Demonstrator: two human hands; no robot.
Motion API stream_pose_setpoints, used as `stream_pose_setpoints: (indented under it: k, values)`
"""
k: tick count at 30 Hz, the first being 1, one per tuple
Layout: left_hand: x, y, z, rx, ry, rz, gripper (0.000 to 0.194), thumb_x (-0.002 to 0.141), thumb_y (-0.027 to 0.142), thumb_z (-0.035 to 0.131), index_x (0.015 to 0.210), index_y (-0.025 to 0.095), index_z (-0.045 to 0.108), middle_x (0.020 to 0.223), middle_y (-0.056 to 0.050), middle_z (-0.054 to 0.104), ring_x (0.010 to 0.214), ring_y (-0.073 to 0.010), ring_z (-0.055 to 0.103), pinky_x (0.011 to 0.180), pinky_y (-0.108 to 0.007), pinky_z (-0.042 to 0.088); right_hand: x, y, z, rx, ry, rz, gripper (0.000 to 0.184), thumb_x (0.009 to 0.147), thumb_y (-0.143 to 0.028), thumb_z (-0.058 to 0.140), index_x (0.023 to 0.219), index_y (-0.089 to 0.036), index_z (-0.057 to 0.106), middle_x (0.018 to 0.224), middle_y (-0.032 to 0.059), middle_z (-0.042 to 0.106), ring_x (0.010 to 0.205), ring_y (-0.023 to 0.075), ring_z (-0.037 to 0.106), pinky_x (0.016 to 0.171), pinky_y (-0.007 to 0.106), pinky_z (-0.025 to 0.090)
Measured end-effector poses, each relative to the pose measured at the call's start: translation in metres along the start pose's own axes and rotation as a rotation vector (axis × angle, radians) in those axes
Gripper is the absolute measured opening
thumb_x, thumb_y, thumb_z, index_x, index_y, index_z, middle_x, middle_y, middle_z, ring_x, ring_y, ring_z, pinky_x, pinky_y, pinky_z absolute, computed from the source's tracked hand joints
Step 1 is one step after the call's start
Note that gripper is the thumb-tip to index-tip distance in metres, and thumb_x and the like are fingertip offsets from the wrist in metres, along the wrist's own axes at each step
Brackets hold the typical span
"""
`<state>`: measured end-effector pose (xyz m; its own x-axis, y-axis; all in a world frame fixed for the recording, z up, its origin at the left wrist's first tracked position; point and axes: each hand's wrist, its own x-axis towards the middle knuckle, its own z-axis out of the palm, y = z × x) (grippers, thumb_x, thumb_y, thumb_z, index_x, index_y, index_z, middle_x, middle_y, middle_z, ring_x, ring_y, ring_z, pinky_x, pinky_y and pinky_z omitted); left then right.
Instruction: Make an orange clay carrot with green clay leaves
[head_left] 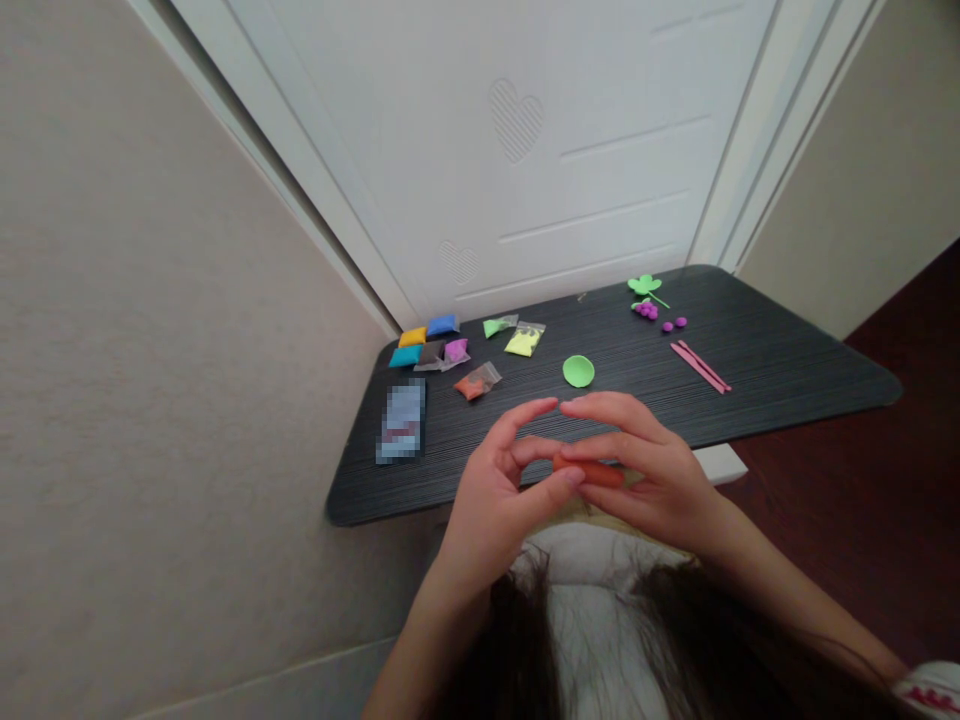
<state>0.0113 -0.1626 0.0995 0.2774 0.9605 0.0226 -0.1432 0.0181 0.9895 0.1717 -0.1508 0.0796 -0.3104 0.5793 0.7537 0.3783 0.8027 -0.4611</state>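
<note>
An orange roll of modelling clay [604, 474] is held between my two hands, just in front of the table's near edge. The thumb and a finger of my left hand [501, 488] pinch its left end, with the index finger raised and curved. My right hand [654, 470] has its fingers round the rest of the roll, partly hiding it. Beyond the fingertips lies a flattened round of light green clay [578, 371]. To its left is a clear packet of orange clay [478, 381].
On the dark table [765, 340] are several clay packets, including a yellow one [525, 339] and a blue one [443, 325]. A blurred, phone-like rectangle [402, 421] lies left. At right are pink modelling tools [700, 367], purple clay balls [674, 324] and a green clay leaf shape [644, 285].
</note>
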Motion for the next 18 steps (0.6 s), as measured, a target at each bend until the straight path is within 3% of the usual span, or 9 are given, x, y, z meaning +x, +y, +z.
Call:
stream_pose_setpoints:
  k: [18]
  values:
    - [0.0011, 0.0017, -0.0001, 0.054, -0.016, 0.073, 0.06, 0.063, 0.021, 0.066, 0.118, 0.021, 0.043, 0.086, -0.004, 0.064, 0.08, -0.0147, 0.059, 0.077, -0.03, 0.044, -0.0003, 0.0037, -0.0024, -0.004, -0.017, -0.041, 0.028, 0.075, -0.023, 0.058, 0.102, -0.026, 0.058, 0.111, 0.0036, 0.057, 0.105, 0.0178, 0.05, 0.09, 0.038, 0.043]
